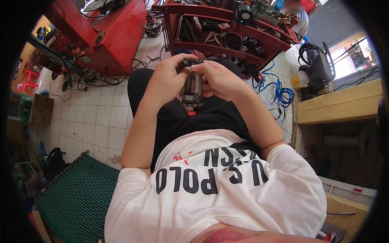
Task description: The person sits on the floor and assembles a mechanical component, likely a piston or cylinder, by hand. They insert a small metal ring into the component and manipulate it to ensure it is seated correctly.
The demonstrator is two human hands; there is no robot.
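Observation:
Above my lap, both hands grip a dark metal cylindrical part with long openings in its side and a toothed rim at its near end. My left hand is closed round its left side, the thumb near its far end. From the right, my right hand holds it with the thumb pressed on the far end and fingers curled behind. The far end is dark and partly covered by my fingertips. Something small and red shows just below the toothed rim; I cannot make out what it is.
Ahead stands a red tool cart loaded with tools and metal parts. A red machine is at the far left, black cables on the tiles beside it. Blue hose lies coiled at right. A green woven seat is at the lower left.

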